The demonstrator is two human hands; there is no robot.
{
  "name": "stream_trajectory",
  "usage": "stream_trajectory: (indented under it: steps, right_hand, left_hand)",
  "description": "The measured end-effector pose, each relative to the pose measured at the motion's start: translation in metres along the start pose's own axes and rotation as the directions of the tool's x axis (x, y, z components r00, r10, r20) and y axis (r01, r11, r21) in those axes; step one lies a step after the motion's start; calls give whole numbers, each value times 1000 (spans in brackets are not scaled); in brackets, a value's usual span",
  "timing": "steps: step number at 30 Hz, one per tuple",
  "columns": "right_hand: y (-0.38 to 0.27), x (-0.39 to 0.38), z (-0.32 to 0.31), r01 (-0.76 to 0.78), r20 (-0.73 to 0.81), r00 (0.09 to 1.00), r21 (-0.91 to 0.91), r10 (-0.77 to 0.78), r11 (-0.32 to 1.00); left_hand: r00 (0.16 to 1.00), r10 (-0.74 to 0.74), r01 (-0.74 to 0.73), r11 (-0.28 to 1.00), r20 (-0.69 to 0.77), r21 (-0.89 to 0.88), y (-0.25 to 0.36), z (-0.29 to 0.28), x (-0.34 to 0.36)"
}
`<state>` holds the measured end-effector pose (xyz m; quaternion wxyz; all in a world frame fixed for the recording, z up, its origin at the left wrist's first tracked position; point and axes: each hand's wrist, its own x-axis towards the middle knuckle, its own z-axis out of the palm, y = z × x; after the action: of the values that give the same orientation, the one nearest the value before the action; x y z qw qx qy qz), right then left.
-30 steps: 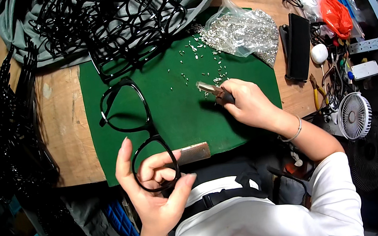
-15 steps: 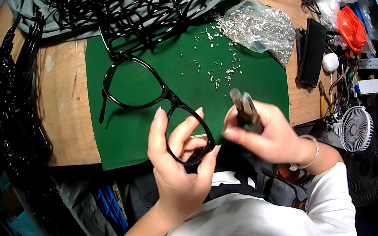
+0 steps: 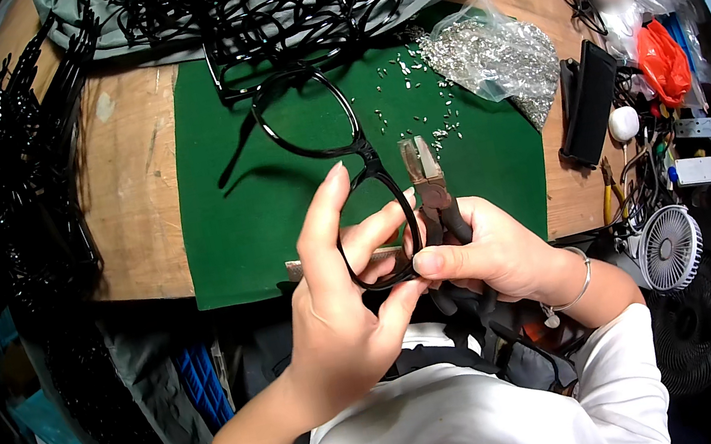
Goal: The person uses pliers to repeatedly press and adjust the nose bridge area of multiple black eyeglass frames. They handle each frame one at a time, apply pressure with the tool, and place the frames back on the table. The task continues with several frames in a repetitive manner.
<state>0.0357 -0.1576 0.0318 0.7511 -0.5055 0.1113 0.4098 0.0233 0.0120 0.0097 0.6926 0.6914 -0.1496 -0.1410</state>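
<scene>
My left hand [image 3: 331,326] grips a black eyeglass frame [image 3: 370,160] by its nearer rim, fingers passing through and around the opening. The frame stands tilted, its other rim reaching up and left over the green mat [image 3: 229,235]. In my right hand [image 3: 508,252] is a pair of pliers [image 3: 433,191] with dark handles, jaws pointing away from me and slightly parted. My right thumb meets the frame's outer edge, close to the left fingertips. Small silvery metal pieces [image 3: 446,132] lie scattered on the mat beyond the pliers.
A clear bag [image 3: 493,55] of silvery pieces rests at the mat's far right. Tangled black eyeglass frames [image 3: 290,15] lie on grey cloth at the back, and a dark heap of glossy parts [image 3: 10,207] is on the left. A black case [image 3: 589,105] and small fan [image 3: 670,249] stand right.
The eyeglass frame has moved right and turned more upright. My right hand has shifted slightly left with the pliers, and its thumb now touches the frame.
</scene>
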Motion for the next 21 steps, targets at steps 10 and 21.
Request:
stream_trajectory:
  steps: [10, 21]
  right_hand:
    - [-4, -1, 4, 65, 45, 997, -33, -64, 997]
    - [12, 3, 11, 342, -179, 909, -194, -376, 920]
  left_hand:
    - [999, -51, 52, 968, 9, -245, 10, -4, 0]
    - [996, -6, 3, 999, -86, -36, 8, -2, -2]
